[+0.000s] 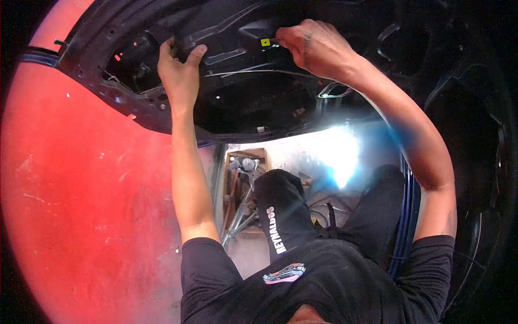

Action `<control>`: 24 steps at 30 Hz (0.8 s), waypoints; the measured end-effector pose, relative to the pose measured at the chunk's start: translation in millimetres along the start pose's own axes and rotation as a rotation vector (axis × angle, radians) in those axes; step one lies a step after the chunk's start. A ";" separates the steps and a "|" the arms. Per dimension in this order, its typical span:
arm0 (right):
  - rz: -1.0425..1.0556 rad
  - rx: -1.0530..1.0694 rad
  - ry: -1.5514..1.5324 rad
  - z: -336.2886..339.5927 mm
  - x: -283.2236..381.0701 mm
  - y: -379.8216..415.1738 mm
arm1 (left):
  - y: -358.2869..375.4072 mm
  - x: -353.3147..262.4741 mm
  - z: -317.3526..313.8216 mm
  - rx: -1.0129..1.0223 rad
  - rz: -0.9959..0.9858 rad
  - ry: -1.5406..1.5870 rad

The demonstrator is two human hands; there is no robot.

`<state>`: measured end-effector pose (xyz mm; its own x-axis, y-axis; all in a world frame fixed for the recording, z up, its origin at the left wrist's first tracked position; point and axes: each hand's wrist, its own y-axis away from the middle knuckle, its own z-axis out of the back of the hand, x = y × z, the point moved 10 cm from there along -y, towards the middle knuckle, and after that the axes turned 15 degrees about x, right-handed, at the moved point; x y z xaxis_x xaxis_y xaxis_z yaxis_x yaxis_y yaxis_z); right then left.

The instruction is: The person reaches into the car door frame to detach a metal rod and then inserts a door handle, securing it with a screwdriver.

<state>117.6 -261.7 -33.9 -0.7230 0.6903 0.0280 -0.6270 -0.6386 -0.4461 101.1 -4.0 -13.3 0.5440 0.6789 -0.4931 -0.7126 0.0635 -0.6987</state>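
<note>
The black metal inside of a car door (226, 32) fills the top of the view, with cut-out openings in it. My left hand (181, 75) is at the left opening, its fingers curled over the edge and its thumb on the panel face. To the right, my right hand (318, 48) is closed in a pinch close to the panel; whatever lies between its fingertips is too small to make out. Just left of those fingertips, a small yellow square clip (265, 42) sits on the panel. Below my right wrist is a bright, loop-shaped door handle piece (334, 90).
A large scuffed red surface (97, 189) takes up the left side. On the floor below, a cardboard box (261, 154) holds metal parts and rods. A bright light (342, 156) glares by my legs. Dark blue car bodywork (404, 232) runs along my right side.
</note>
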 end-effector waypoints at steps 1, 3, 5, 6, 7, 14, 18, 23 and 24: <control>0.001 0.002 0.007 -1.2 -1.6 -0.5 | 1.0 -1.6 0.6 -0.004 -0.006 0.013; 0.033 -0.093 -0.076 8.9 -1.2 1.9 | 2.2 -2.0 2.4 -0.013 -0.010 0.029; 0.023 -0.044 -0.020 10.3 2.4 -0.9 | 1.7 1.5 3.2 -0.026 -0.009 -0.001; 0.009 0.000 0.030 9.6 4.9 -2.3 | 1.4 3.4 3.2 -0.028 -0.006 0.001; 0.011 0.003 0.031 10.8 6.3 -2.6 | 0.9 3.5 2.9 -0.024 -0.023 0.005; -0.045 0.060 0.178 15.1 22.0 -4.8 | 3.8 -5.0 6.3 -0.031 0.042 -0.020; 0.039 0.101 0.361 22.1 32.5 -13.0 | -0.8 5.4 4.9 -0.064 0.035 0.079; -0.007 0.253 0.472 29.9 38.9 -30.3 | -1.1 3.1 10.7 -0.088 -0.009 -0.035; 0.006 0.389 0.481 28.6 41.3 -34.8 | -0.2 7.7 11.6 -0.094 -0.002 -0.028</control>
<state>101.3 -220.7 8.3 -0.5718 0.7043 -0.4207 -0.7487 -0.6576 -0.0834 100.3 9.7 -11.0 0.5324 0.6987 -0.4779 -0.6657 -0.0031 -0.7462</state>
